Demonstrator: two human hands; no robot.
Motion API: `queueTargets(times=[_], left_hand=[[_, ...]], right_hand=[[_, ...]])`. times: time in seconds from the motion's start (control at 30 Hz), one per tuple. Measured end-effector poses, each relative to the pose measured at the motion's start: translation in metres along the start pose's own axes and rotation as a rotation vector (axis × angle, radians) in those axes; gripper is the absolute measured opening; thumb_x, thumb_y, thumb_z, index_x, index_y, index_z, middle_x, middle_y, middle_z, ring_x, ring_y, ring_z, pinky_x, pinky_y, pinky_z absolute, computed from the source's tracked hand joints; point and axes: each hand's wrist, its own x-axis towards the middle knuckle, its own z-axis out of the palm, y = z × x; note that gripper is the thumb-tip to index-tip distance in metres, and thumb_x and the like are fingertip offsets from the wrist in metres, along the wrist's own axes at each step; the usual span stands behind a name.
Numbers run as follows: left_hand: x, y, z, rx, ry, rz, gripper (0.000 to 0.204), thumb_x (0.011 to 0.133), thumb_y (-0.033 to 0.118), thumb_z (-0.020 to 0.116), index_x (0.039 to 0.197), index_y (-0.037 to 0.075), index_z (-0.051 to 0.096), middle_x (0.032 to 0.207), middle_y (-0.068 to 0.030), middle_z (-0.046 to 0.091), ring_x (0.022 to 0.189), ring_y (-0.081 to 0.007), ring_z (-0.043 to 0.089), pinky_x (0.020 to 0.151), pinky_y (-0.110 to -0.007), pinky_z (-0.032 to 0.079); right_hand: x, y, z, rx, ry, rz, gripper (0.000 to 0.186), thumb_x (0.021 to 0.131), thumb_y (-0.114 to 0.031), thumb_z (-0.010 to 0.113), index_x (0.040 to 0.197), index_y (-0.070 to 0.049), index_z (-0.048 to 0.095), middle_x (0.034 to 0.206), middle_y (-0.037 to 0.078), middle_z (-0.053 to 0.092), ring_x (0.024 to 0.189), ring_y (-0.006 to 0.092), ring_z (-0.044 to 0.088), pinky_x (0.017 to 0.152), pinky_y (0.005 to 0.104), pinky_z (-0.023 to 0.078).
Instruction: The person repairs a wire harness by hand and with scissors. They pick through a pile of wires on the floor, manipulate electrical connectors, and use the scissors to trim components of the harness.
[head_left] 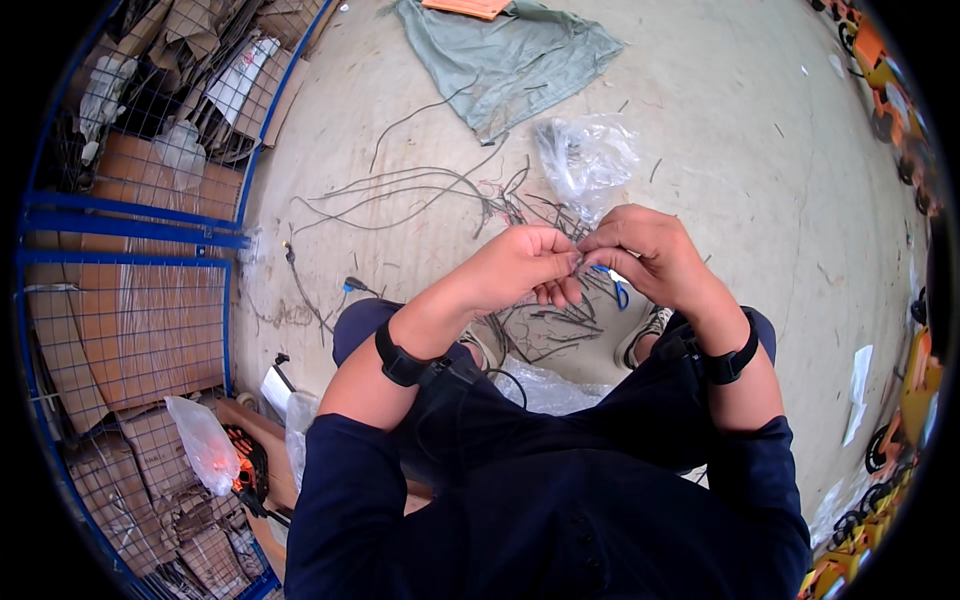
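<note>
My left hand (524, 266) and my right hand (644, 254) meet in front of me, thumbs and fingertips pinched together. Whatever lies between the fingertips is too small and hidden to name. Just below my right hand shows a blue looped handle (622, 296), partly covered by the fingers; I cannot tell whether the hand holds it or it lies on the floor. Under both hands, a loose heap of cut grey and black cables (553, 325) spreads between my shoes. Longer cables (400, 180) trail off to the left.
A crumpled clear plastic bag (585, 160) and a green cloth (510, 60) lie ahead on the floor. Blue wire cages (135, 225) holding cardboard line the left. Orange and yellow wheeled things (885, 90) stand along the right. More plastic film (545, 390) lies beneath me.
</note>
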Motion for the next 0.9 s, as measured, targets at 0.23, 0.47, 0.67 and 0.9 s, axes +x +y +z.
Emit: queueTargets(times=[0.23, 0.47, 0.67, 0.9], left_hand=[[-0.002, -0.002, -0.005, -0.083, -0.080, -0.005, 0.015, 0.098, 0.017, 0.055, 0.098, 0.003, 0.061, 0.079, -0.0076, 0.069, 0.066, -0.0108, 0.064, 0.059, -0.022, 0.049], [0.002, -0.005, 0.017, 0.356, 0.438, 0.287, 0.012, 0.096, 0.012, 0.057, 0.098, 0.001, 0.062, 0.076, -0.0050, 0.068, 0.065, -0.0124, 0.063, 0.059, -0.024, 0.049], [0.012, -0.011, 0.020, 1.041, 0.755, 0.952, 0.010, 0.086, 0.003, 0.065, 0.096, 0.003, 0.062, 0.076, -0.0097, 0.065, 0.068, -0.0256, 0.063, 0.060, -0.033, 0.049], [0.012, -0.005, 0.021, 1.289, 0.633, 1.154, 0.009, 0.084, 0.001, 0.066, 0.092, 0.003, 0.063, 0.080, -0.0098, 0.066, 0.072, -0.0260, 0.064, 0.064, -0.032, 0.050]], right_hand=[[-0.002, 0.002, 0.005, -0.087, 0.006, -0.025, 0.007, 0.081, -0.005, 0.071, 0.087, -0.005, 0.067, 0.078, 0.009, 0.064, 0.071, 0.0252, 0.062, 0.062, 0.0333, 0.049], [-0.004, -0.002, 0.030, 0.067, 0.215, 0.466, 0.016, 0.088, -0.015, 0.069, 0.085, -0.001, 0.064, 0.066, 0.008, 0.061, 0.055, 0.0160, 0.058, 0.050, 0.0325, 0.046], [0.011, -0.006, 0.019, 0.765, 0.221, 0.920, 0.029, 0.094, -0.024, 0.064, 0.074, -0.003, 0.059, 0.059, 0.000, 0.054, 0.050, 0.0096, 0.050, 0.047, 0.0237, 0.045], [-0.001, 0.009, 0.010, 1.187, 0.091, 1.038, 0.028, 0.094, -0.025, 0.063, 0.075, -0.006, 0.056, 0.065, 0.001, 0.055, 0.052, 0.0099, 0.050, 0.049, 0.0251, 0.051]])
